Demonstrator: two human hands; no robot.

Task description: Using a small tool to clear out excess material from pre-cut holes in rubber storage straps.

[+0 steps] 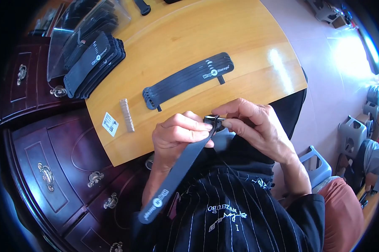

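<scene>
Black webbing strap (177, 172) runs from 7 o'clock to centre, where left hand (179, 136) and right hand (256, 126) pinch its buckle end (212, 120); threading seems underway, needing steady fingertip alignment next.

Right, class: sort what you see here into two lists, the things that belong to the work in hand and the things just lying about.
In hand:
- black strap, held by left hand
- its small black buckle end, pinched by right hand

Lying about:
- fanned row of black straps on the wooden table
- stack of straps
- white label
- small ridged strip
- dark drawer cabinet
</scene>
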